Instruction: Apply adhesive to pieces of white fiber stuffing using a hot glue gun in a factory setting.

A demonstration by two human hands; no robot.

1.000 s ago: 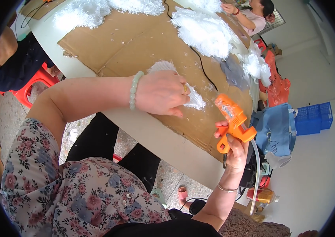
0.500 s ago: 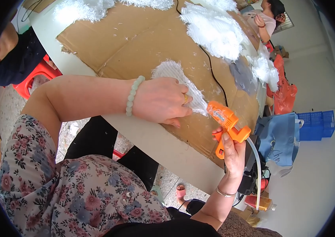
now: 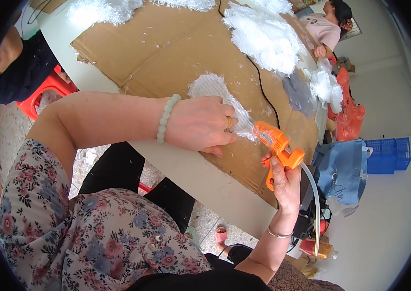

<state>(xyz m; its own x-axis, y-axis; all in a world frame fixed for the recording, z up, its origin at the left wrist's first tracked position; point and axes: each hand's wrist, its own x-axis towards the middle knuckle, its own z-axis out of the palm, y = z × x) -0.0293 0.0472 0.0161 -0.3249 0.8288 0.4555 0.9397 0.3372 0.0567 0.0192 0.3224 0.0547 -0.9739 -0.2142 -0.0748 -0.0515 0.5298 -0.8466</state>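
Observation:
My right hand is wrapped round the handle of an orange glue gun, with a clear glue stick curving down from its back end. The gun's nozzle meets the narrow end of a white ribbed fabric piece with frayed edges. Over that fabric lies my left hand, fingers curled and pressed together on it; the fingertips are partly hidden. The fabric rests on a brown cardboard sheet.
White frayed fabric heaps lie across the far side. A black cord crosses the cardboard. Beyond the table's right edge are a blue bag, blue crates and a red plastic bag. Another person sits at the far right.
The glue gun has tipped slightly and its back end has shifted a little up and left, its nozzle staying at the fabric's narrow end. My left hand has barely moved.

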